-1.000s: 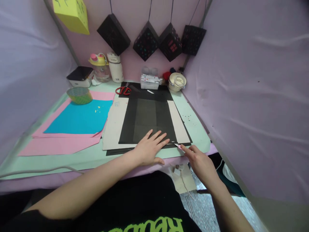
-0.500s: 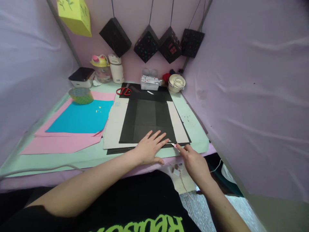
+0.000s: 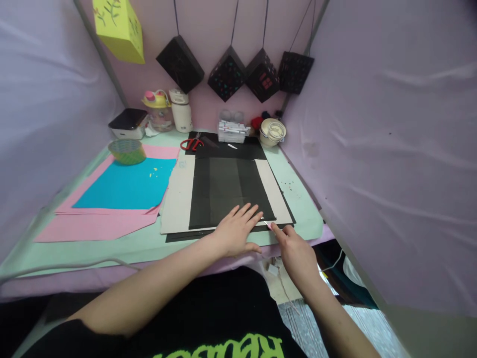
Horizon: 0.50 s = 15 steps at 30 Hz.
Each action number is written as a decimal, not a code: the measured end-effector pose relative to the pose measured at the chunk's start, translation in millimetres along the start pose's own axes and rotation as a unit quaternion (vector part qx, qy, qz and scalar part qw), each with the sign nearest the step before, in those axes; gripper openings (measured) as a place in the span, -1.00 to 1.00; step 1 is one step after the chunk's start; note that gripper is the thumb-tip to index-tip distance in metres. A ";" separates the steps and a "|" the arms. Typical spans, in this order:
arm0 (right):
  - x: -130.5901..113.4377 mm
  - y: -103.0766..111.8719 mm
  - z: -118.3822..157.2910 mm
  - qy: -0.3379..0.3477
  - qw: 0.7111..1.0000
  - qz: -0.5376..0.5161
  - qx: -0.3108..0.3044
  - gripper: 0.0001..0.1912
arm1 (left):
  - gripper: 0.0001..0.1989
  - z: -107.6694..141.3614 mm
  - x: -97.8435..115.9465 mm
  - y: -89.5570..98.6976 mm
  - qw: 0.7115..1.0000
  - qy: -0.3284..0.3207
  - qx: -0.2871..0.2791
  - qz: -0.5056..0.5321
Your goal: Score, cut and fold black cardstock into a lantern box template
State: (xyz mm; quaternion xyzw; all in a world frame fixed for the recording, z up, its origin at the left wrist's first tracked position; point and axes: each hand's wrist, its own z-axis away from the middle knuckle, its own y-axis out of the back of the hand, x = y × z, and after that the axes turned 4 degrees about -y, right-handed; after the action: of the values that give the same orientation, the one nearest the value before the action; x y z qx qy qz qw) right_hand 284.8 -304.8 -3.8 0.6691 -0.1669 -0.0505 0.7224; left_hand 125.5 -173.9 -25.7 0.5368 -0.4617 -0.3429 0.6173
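Note:
A black sheet of paper with fold creases lies on a white board near the table's front. My left hand rests flat on the sheet's near edge, fingers spread. Just right of its fingertips, my right hand grips a craft knife with a pink part showing; most of its handle is hidden in the fingers. The blade touches or nearly touches the sheet's near right edge.
Red-handled scissors lie behind the sheet, near a clear box of markers and a round cream container. Blue paper and a tape roll are at left. Black paper boxes hang behind; fabric walls flank the table.
The black sheet has turned slightly, its near edge now slanting. My left hand has shifted a little right with it. The knife stays near the same edge; the whole view has tilted slightly.

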 end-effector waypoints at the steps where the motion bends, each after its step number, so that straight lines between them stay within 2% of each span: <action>1: 1.4 -0.9 -0.3 0.005 1.000 0.002 0.002 -0.42 | -0.04 3.7 -2.0 3.2 1.000 -0.003 -0.002 0.000; 6: 4.5 -0.7 -0.2 0.016 1.000 0.008 0.007 -0.43 | -0.09 22.1 -14.5 8.6 1.000 -0.008 -0.021 -0.012; 15: 5.1 8.7 2.0 0.037 0.999 0.035 -0.011 -0.40 | -0.07 22.4 -16.2 -0.3 1.000 -0.014 0.002 -0.017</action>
State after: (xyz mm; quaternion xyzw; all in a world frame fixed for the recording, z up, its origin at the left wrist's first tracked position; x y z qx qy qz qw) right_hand 287.7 -307.3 5.7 0.6565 -0.1630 -0.0020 0.7365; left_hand 99.0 -166.8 -29.3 0.5411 -0.4615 -0.3596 0.6041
